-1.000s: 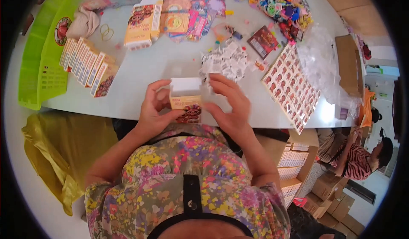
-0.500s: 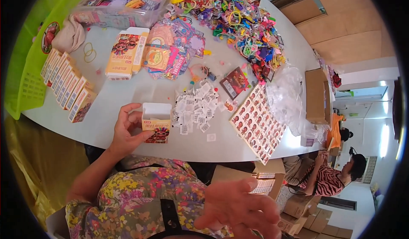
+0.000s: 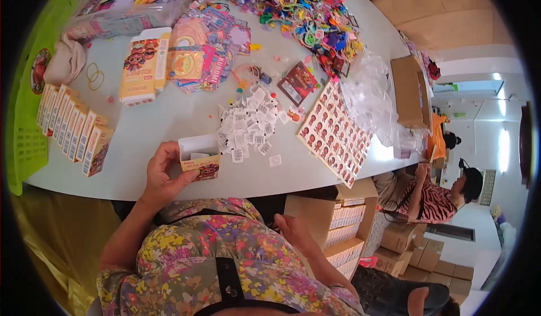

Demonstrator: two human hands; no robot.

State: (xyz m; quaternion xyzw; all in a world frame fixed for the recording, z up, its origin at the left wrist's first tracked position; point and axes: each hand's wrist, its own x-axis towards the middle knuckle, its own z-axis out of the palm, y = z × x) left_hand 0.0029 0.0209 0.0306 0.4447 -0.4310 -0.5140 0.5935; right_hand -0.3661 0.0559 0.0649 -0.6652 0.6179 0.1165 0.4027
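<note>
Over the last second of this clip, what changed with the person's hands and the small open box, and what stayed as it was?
The right hand let go of the small open box and dropped down off the table edge toward the lap, beside the carton of packed boxes. The left hand kept its hold on the box at the table's near edge. The row of finished boxes and the sticker sheet stayed put.

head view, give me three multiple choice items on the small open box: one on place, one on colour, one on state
1. Where is the small open box?
A. in the left hand at the table edge
B. inside the green basket
C. on the sticker sheet

2. What colour is the basket at far left?
A. red
B. green
C. white

3. How is the box's top flap?
A. taped shut
B. torn off
C. standing open

Answers: 1 A, its fingers close around the box; 2 B, bright green mesh; 3 C, the white flap stands up above the opening.
</note>
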